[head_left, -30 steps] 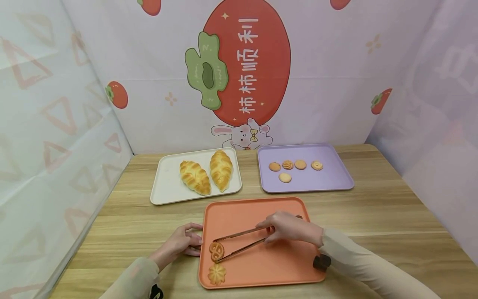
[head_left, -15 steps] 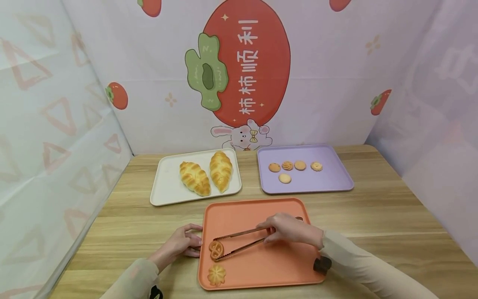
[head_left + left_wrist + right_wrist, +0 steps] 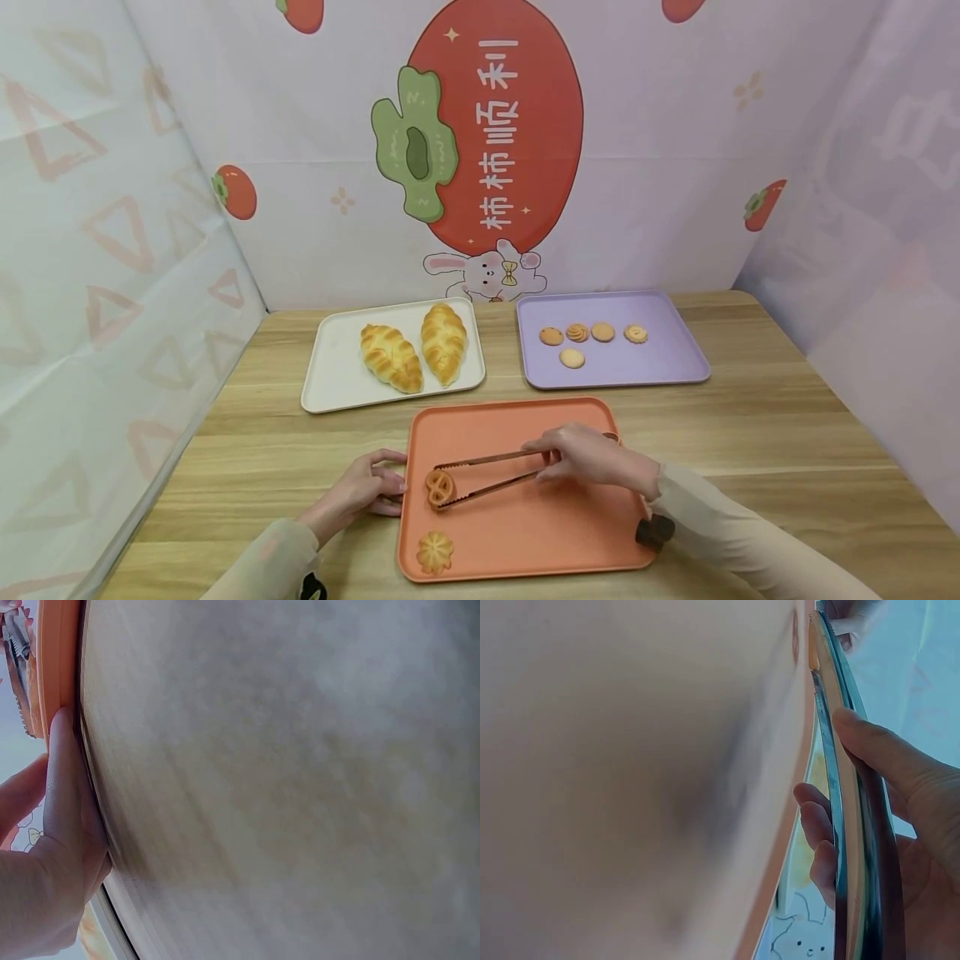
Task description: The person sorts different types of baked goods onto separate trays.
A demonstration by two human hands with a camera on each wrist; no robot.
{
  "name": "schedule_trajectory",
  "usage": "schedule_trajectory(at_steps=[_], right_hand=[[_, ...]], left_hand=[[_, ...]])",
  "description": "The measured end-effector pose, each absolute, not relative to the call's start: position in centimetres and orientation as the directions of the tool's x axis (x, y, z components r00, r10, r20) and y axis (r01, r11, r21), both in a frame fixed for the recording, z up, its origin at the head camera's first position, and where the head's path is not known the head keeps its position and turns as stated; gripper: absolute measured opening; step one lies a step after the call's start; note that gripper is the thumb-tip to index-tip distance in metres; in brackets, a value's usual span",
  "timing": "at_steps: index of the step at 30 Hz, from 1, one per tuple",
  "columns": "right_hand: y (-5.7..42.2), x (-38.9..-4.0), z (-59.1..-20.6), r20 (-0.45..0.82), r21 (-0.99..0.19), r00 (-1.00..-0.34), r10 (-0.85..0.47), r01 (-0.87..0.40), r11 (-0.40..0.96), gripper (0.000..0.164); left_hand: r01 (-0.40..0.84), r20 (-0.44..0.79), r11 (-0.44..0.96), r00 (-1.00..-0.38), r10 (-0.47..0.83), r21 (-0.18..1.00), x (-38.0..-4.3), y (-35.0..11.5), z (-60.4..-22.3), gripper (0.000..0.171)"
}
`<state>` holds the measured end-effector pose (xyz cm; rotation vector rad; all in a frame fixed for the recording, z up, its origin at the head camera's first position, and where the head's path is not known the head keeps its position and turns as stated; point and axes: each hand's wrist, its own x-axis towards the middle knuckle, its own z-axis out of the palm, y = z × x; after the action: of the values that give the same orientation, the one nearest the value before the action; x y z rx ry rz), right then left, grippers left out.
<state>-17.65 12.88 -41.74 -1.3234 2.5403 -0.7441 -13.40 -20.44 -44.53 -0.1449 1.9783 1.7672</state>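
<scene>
In the head view my right hand (image 3: pixel 588 456) grips metal tongs (image 3: pixel 498 486) by the sides, thumb on one arm and fingers on the other. The pretzel-shaped cookie (image 3: pixel 440 489) sits between the toothed tips, over the left part of the orange tray (image 3: pixel 525 542). A flower-shaped cookie (image 3: pixel 435 552) lies in the tray's near left corner. My left hand (image 3: pixel 365 485) rests at the tray's left edge; the left wrist view shows its extended index finger (image 3: pixel 63 772) against the rim. From the right wrist, the tongs (image 3: pixel 840 772) run away from my palm toward the far tray edge.
Behind on the left, a white tray (image 3: pixel 330 375) bears two braided bread rolls (image 3: pixel 392 358). A purple tray (image 3: pixel 667 358) on the back right bears several small round cookies (image 3: pixel 572 357). All stand on a wooden table (image 3: pixel 780 433) before a printed cloth backdrop (image 3: pixel 637 217).
In the last half second the tongs and my right hand shift slightly right, and the pretzel-shaped cookie moves with them, a little right and away from the flower-shaped cookie. My left hand stays put.
</scene>
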Motion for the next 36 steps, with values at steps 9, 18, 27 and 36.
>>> schedule_trajectory(at_steps=[9, 18, 27, 36], right_hand=[[13.8, -17.9, -41.5, 0.087, -0.504, -0.631, -0.771, -0.695, 0.512, 0.038], [14.8, -18.0, -41.4, 0.109, -0.503, -0.669, -0.736, -0.675, 0.540, 0.038], [16.1, -18.3, -41.3, 0.145, -0.477, -0.699, -0.701, -0.670, 0.569, 0.037], [18.1, -18.5, -41.2, 0.116, -0.543, -0.770, -0.627, -0.578, 0.609, 0.039]], left_hand=[[-0.380, -0.408, 0.156, -0.880, 0.242, 0.912, -13.4, -20.4, -44.6, 0.048], [-0.383, -0.414, 0.165, -0.877, 0.245, 0.909, -13.4, -20.5, -44.6, 0.049], [-0.383, -0.411, 0.156, -0.875, 0.255, 0.911, -13.4, -20.5, -44.6, 0.050], [-0.379, -0.408, 0.155, -0.876, 0.258, 0.912, -13.4, -20.5, -44.5, 0.049]])
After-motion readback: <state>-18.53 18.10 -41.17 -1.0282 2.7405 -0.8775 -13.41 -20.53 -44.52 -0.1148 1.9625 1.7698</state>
